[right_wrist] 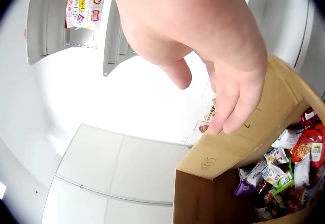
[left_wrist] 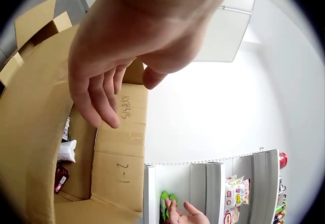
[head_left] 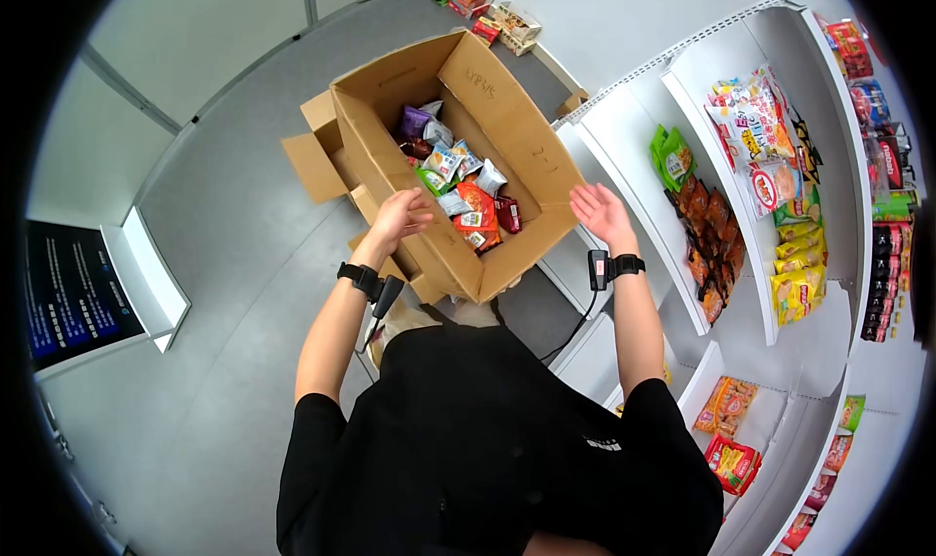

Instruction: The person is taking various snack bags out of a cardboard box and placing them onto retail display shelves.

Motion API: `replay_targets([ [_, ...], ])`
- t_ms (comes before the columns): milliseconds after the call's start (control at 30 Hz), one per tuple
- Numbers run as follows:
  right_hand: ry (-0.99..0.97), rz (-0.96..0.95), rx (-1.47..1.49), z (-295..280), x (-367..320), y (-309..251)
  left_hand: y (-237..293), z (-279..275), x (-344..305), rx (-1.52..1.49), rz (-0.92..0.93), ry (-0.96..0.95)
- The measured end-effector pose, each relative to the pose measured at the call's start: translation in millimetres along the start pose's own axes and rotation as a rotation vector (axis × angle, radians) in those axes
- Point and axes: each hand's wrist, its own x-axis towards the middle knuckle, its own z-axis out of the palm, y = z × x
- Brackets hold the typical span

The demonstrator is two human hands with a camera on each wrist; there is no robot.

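Observation:
A large open cardboard box (head_left: 507, 142) stands on the grey floor, holding several snack packets (head_left: 466, 193). My left hand (head_left: 400, 215) hovers above the box's near-left wall with loosely bent fingers (left_wrist: 101, 94), holding nothing. My right hand (head_left: 600, 210) is raised by the box's right wall, palm open and empty, fingers (right_wrist: 238, 102) relaxed. In the right wrist view the box (right_wrist: 218, 183) and its packets (right_wrist: 284, 168) lie below the hand. In the left wrist view the box's inner wall (left_wrist: 119, 148) shows beneath the fingers.
White shelves (head_left: 702, 156) to the right carry green, brown, yellow and red snack bags (head_left: 780, 176). Lower shelves hold orange and red packets (head_left: 726, 429). A small basket of goods (head_left: 512, 25) sits on the floor beyond the box. A dark screen (head_left: 68, 293) stands at left.

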Motion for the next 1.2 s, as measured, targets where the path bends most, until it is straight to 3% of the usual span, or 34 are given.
replay_targets([
  [200, -0.052, 0.090, -0.086, 22.0, 24.2, -6.0, 11.7, -11.2, 33.7, -0.042, -0.027, 0.069],
  [367, -0.141, 0.204, -0.236, 62.5, 86.3, -22.8, 12.8, -19.5, 47.9, -0.025, -0.056, 0.170],
  [500, -0.314, 0.417, -0.456, 104.0, 169.6, -20.9, 19.1, -21.3, 64.7, 0.049, -0.119, 0.216],
  [700, -0.626, 0.706, -0.946, 146.5, 289.6, 54.6, 56.1, -11.2, 84.0, 0.038, -0.151, 0.414],
  [767, -0.597, 0.773, -1.034, 130.0, 325.0, 102.7, 55.2, -11.8, 87.8, -0.009, -0.173, 0.449],
  [867, -0.338, 0.775, -1.059, 84.3, 361.0, 176.5, 56.1, -0.1, 88.6, -0.033, -0.186, 0.577],
  [967, -0.140, 0.751, -0.862, 43.2, 390.7, 223.9, 58.4, 5.5, 94.7, -0.078, -0.184, 0.680],
  [1200, 0.018, 0.799, -0.499, 4.9, 440.5, 280.9, 51.3, 13.0, 103.7, -0.100, -0.221, 0.844],
])
